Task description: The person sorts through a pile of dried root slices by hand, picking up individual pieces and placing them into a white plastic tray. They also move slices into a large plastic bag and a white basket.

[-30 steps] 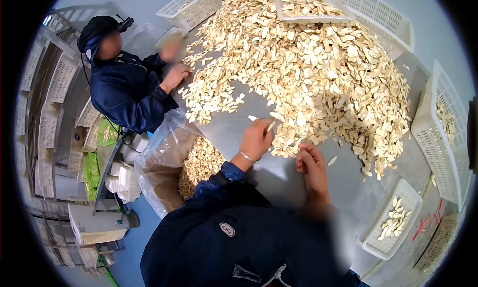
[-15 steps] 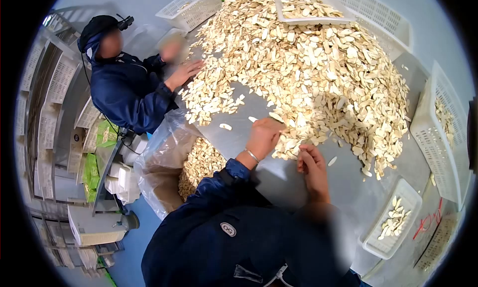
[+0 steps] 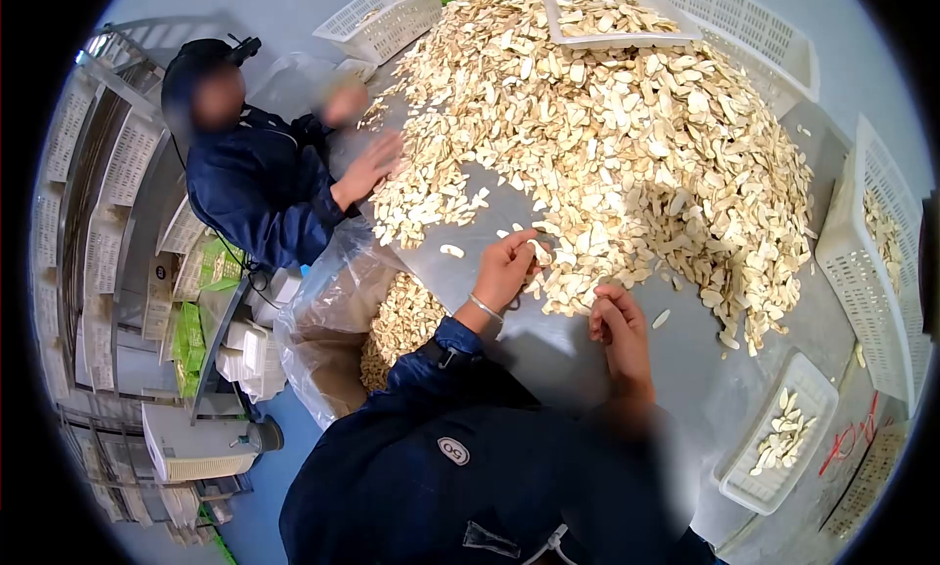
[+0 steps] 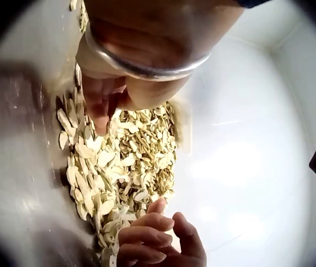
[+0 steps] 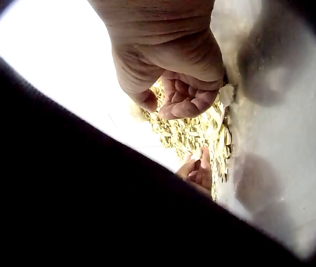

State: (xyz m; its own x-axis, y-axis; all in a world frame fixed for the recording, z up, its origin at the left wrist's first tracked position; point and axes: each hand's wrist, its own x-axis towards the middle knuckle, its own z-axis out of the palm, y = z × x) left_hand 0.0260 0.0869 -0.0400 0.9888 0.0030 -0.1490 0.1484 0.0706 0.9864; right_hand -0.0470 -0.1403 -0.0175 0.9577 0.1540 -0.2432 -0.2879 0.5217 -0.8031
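A large heap of pale, dried-looking slices (image 3: 587, 134) covers the metal table. At its near edge my left hand (image 3: 503, 271), with a silver bangle on the wrist, pinches one pale slice (image 3: 540, 254) between thumb and fingertips. The right wrist view also shows this slice (image 5: 196, 155) at the left fingertips. My right hand (image 3: 623, 332) hovers beside the heap's near tip, fingers loosely curled and the thumb apart from them in the right wrist view. No slice shows in it. Two loose slices (image 3: 451, 251) lie left of the heap, near my left hand.
An open plastic-lined bag (image 3: 323, 340) holding slices stands at the table's left edge. Another person (image 3: 259, 188) works there, one hand on the slices. A white tray (image 3: 774, 487) with several slices sits at right, near a white basket (image 3: 867, 291). Another tray (image 3: 627, 40) rests atop the heap.
My left hand reached right to the heap's edge and drew back slightly, now pinching a slice. A loose slice has appeared on the table to its left. The other person's hand has spread over the slices.
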